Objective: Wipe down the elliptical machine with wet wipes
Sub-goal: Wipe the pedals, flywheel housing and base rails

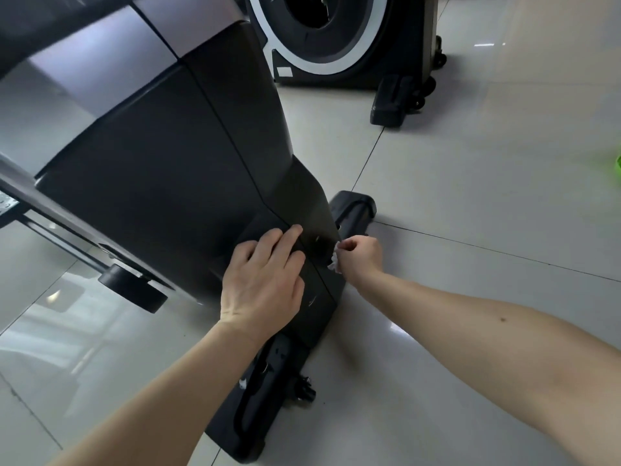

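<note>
The elliptical machine's dark housing [174,156] fills the left and centre, standing on a black base bar [255,408] that runs across the tiled floor. My left hand [265,280] rests flat on the lower part of the housing, fingers straight. Just to its right, my right hand [361,255] grips a crumpled white wet wipe [335,262] and holds it against the housing's right edge near the floor. Most of the wipe is hidden inside the fist.
A second exercise machine with a white-ringed flywheel [322,31] and black wheeled feet [391,102] stands at the top. A black round foot [134,287] sits at the left. Something green [616,168] shows at the right edge. Glossy floor tiles [470,203] spread out to the right.
</note>
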The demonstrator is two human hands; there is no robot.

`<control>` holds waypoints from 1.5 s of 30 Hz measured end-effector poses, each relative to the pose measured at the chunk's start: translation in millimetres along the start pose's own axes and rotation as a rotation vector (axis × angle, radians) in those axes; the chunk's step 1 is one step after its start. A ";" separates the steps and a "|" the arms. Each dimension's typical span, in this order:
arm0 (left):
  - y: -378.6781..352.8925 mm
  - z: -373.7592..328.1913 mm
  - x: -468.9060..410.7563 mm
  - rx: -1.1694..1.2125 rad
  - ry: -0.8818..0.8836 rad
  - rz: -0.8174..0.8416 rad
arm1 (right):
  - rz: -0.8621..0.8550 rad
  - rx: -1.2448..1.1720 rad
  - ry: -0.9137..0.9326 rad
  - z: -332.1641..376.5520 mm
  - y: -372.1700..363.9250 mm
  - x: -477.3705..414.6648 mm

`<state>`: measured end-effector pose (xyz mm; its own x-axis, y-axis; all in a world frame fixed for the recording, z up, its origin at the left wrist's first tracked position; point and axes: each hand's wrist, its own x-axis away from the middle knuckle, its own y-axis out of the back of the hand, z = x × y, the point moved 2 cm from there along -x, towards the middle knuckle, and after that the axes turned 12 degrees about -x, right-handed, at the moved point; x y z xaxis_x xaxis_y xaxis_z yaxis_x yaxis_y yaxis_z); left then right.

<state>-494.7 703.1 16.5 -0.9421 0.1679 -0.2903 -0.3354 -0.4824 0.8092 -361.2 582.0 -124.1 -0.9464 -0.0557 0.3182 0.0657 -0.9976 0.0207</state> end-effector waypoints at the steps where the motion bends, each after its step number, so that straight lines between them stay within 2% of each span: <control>1: 0.6 0.1 -0.5 0.005 0.001 0.004 | 0.004 0.028 0.029 6.0 1.1 0.9; 5: 1.4 1.7 -1.2 0.001 0.005 0.002 | 0.041 0.093 0.271 27.9 1.1 16.0; 7: 0.8 0.6 -0.9 0.005 -0.003 -0.001 | 0.039 0.124 0.245 18.0 0.2 15.5; 10: 1.7 0.2 -0.5 0.009 0.000 0.007 | 0.007 0.188 0.103 9.7 3.0 8.9; 15: 2.7 1.8 -1.8 0.001 0.003 0.001 | 0.021 0.087 0.309 33.8 1.6 17.6; 21: 1.1 -0.1 -1.0 0.008 0.002 -0.009 | -0.069 0.144 0.104 26.2 3.3 2.0; 27: -0.6 1.4 -1.1 0.001 0.001 -0.006 | 0.053 0.009 0.210 30.6 -4.8 26.9; 33: -0.8 -1.3 0.3 0.025 0.008 -0.043 | -0.114 -0.097 0.060 38.7 -1.3 2.0; 36: -2.4 1.2 0.1 0.047 0.008 -0.102 | -0.003 -0.207 0.179 65.8 -6.1 21.4; 39: -3.9 0.8 0.8 0.079 -0.001 -0.156 | 0.069 -0.203 0.343 76.1 -7.3 32.8; 43: -5.7 0.7 3.2 0.113 -0.021 -0.209 | 0.140 -0.092 0.202 26.6 -7.3 49.1; 45: -5.1 0.9 3.2 0.116 -0.024 -0.222 | 0.130 -0.004 0.193 25.3 -5.1 52.2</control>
<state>-496.0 706.9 11.8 -0.8448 0.2795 -0.4564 -0.5309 -0.3297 0.7807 -402.9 585.2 -83.5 -0.9730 -0.1902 0.1310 0.1902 -0.9817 -0.0122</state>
